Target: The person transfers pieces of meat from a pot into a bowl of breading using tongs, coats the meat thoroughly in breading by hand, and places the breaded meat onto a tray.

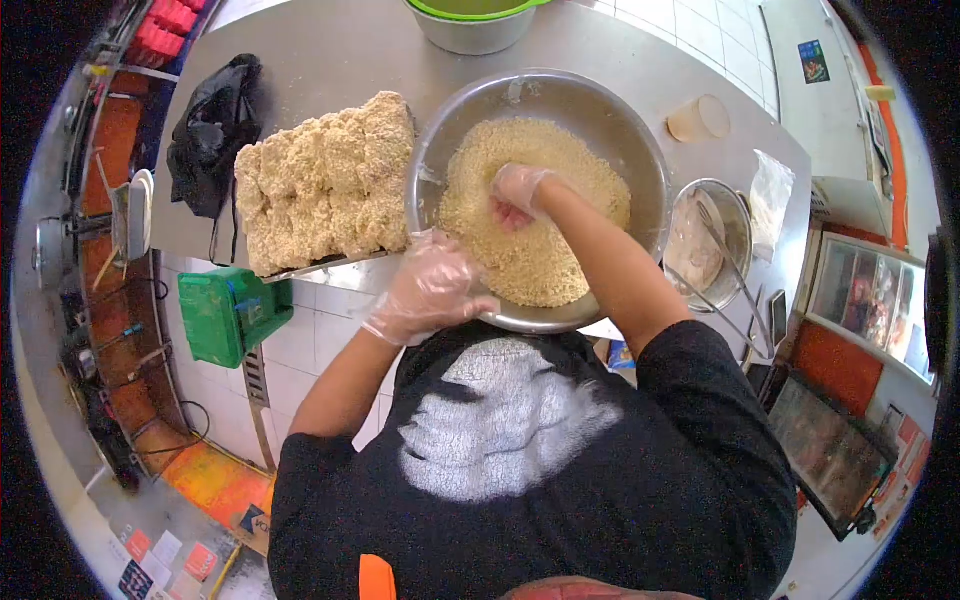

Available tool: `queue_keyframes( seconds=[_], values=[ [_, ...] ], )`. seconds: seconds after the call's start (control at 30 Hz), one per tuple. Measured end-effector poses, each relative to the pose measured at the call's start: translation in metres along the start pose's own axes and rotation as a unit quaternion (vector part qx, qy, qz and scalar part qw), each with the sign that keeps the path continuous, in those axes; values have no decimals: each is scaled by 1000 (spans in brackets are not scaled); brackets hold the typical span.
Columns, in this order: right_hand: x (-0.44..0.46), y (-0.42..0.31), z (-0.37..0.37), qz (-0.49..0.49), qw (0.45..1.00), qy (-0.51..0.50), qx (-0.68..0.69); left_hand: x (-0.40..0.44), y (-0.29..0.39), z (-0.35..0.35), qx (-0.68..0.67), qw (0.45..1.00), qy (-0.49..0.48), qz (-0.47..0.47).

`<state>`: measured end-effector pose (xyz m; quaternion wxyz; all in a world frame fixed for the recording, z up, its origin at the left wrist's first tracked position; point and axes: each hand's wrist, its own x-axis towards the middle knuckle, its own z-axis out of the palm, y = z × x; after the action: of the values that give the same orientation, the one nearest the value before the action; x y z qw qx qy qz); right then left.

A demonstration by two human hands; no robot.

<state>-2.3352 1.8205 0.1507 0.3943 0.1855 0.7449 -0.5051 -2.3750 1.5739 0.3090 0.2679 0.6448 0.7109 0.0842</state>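
Note:
A wide metal bowl [650,150] holds a heap of pale crumbs [545,265]. My right hand [520,195], in a clear plastic glove, is down in the crumbs with its fingers curled; whatever they hold is hidden. On the bowl's near left rim rests my left hand [430,290], gloved too, its thumb spread away from the fingers. Left of the bowl, crumb-coated pieces [325,185] are piled in rows on a dark tray.
A smaller bowl [740,215] with tongs and pale batter stands at the right, near a plastic cup [698,119] and a clear bag [771,205]. A black bag [212,135] lies far left. Beyond is a pot [470,32] with a green rim. A green bin [215,315] hangs below.

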Motion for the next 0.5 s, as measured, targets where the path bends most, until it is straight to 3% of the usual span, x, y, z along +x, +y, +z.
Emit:
queue_keyframes(
  seconds=[0.1,0.17,0.33,0.47,0.5],
  values=[
    [-9,-21,-14,4,993,31,-118,-5,-8,30,46,991,94,77],
    [-43,-42,-27,-53,974,68,-210,-5,-13,41,57,986,130,90],
    [-35,-30,-17,-32,984,101,-140,-5,-15,62,92,982,142,86],
    [-45,-30,-59,-81,956,101,-265,-1,-21,61,98,975,176,95],
    [-43,-26,-48,-55,969,112,-212,-6,-17,60,103,977,165,89]
  ],
)
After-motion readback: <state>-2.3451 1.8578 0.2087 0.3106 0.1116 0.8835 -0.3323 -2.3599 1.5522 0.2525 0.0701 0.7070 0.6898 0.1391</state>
